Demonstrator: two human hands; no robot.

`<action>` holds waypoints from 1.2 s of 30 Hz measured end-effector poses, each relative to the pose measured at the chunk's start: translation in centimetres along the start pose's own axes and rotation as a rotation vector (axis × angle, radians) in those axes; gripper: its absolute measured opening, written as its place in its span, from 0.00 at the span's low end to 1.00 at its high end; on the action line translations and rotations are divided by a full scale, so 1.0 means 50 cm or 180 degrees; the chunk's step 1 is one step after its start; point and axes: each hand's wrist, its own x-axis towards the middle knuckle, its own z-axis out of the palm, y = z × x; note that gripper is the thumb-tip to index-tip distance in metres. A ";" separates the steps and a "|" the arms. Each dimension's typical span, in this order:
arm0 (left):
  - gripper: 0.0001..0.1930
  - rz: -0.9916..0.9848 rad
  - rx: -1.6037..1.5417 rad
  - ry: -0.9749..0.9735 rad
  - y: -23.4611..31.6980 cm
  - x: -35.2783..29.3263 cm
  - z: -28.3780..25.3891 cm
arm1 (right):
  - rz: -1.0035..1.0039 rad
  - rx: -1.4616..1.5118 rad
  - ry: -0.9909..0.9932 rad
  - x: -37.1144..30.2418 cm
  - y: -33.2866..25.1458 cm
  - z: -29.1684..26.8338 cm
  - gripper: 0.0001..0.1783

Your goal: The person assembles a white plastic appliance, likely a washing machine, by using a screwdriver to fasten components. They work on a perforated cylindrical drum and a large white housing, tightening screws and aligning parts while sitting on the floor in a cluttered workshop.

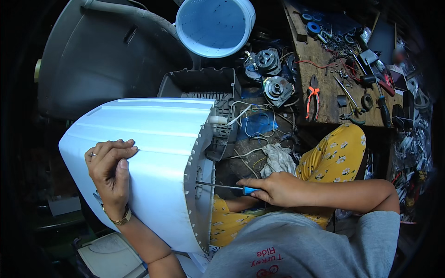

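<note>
A large white plastic appliance body (pixel 153 157), like a washing machine's, lies on its side in front of me with its ribbed, notched bottom edge toward the right. My left hand (pixel 110 169) rests on its upper side, fingers bent a little, thumb apart, holding nothing. My right hand (pixel 278 189) grips the blue handle of a screwdriver (pixel 218 186). The long thin shaft points left into the underside of the body, beside a round part (pixel 202 180). The screwdriver's tip is hidden inside, so what it touches cannot be seen.
Beyond the body stand a grey plastic base (pixel 199 78), a dark grey tub (pixel 111 60) and a pale blue drum (pixel 215 28). Motor-like parts (pixel 278 90), wires and a white rag (pixel 279 160) lie on the floor. The wooden bench (pixel 320 60) at right holds pliers (pixel 313 99) and scattered tools.
</note>
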 end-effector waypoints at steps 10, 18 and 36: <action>0.18 -0.0015 -0.0175 0.0001 -0.016 0.004 0.021 | -0.0138 0.0265 -0.0059 0.088 0.087 0.093 0.24; 0.18 -0.0072 -0.0081 -0.0075 -0.016 0.008 0.019 | -0.0427 -0.0144 0.0111 0.167 0.104 0.142 0.22; 0.18 -0.0001 -0.0069 0.0064 -0.007 0.007 0.030 | -0.0972 0.0137 0.0685 0.352 0.066 0.293 0.24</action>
